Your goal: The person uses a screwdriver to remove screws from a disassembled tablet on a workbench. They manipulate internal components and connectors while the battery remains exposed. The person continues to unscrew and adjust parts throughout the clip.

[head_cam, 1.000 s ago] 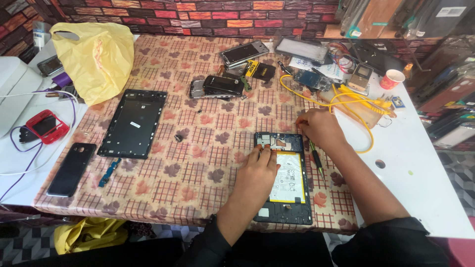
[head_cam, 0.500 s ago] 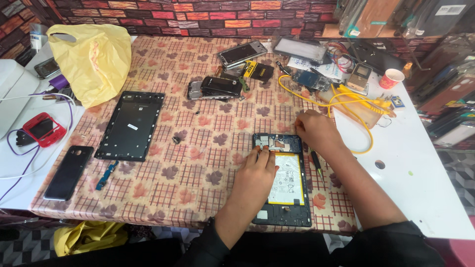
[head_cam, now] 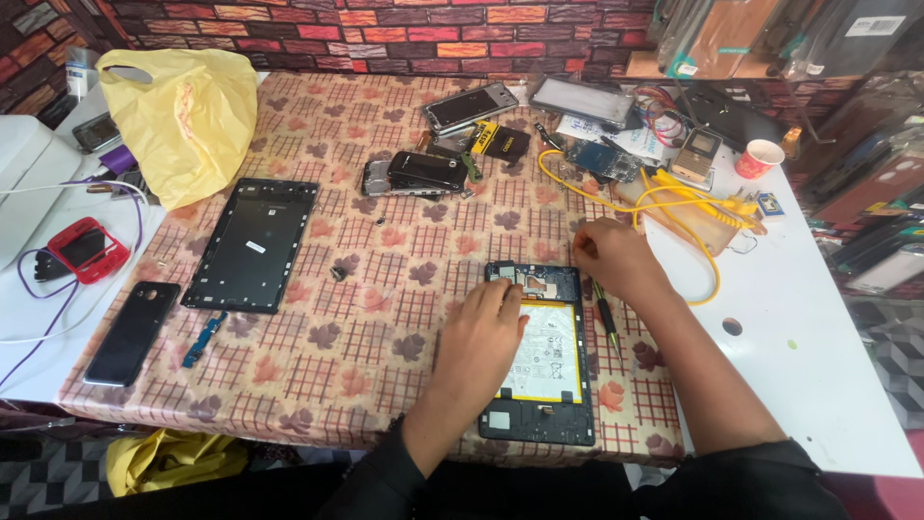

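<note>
An opened tablet (head_cam: 549, 385), back cover off, lies near the table's front edge with its white battery and dark circuit board showing. My left hand (head_cam: 479, 342) rests flat on the tablet's left side, fingertips on the board near the top left corner. My right hand (head_cam: 608, 256) is curled at the tablet's top right corner; whatever its fingers hold is hidden. A thin dark tool (head_cam: 606, 318) lies on the cloth beside the tablet's right edge, just under my right wrist.
A black tablet back frame (head_cam: 252, 243) lies to the left, with a black phone (head_cam: 131, 332) and a red phone (head_cam: 87, 248) beyond it. A yellow bag (head_cam: 183, 106), several phones (head_cam: 423, 171), yellow cables (head_cam: 674, 197) and a paper cup (head_cam: 758, 158) crowd the back. The patterned tablecloth (head_cam: 366, 318) covers the table.
Both hands stay on the tablet with only small shifts. The view has drifted slightly.
</note>
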